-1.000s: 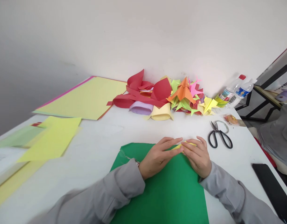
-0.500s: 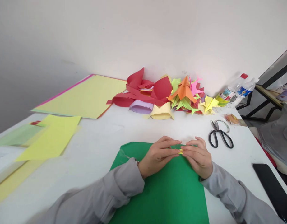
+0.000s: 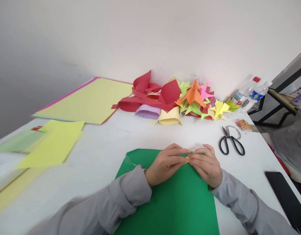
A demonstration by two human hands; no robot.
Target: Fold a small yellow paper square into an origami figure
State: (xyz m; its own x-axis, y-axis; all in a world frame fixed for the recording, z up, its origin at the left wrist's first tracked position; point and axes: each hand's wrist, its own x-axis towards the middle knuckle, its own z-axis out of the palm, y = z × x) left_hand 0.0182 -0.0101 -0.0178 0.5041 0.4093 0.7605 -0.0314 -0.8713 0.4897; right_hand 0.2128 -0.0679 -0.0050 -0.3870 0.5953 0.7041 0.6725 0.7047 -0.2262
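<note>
My left hand [image 3: 166,163] and my right hand [image 3: 206,164] meet fingertip to fingertip over the far edge of a green paper sheet [image 3: 172,202] lying on the white table [image 3: 111,140]. Both pinch a small folded yellow paper piece [image 3: 188,159]; only a sliver of it shows between the fingers. Grey sleeves cover both forearms. Black scissors [image 3: 230,143] lie just right of my right hand.
A heap of folded paper figures and curled red, lilac and cream paper [image 3: 179,101] lines the wall. Large yellow sheets [image 3: 91,101] and smaller yellow ones [image 3: 54,143] lie left. Two plastic bottles [image 3: 248,93] sit far right, a black phone [image 3: 286,199] near the right edge.
My fingers have closed in on the yellow piece, which now shows far less than a second ago. The hands have hardly shifted on the green sheet.
</note>
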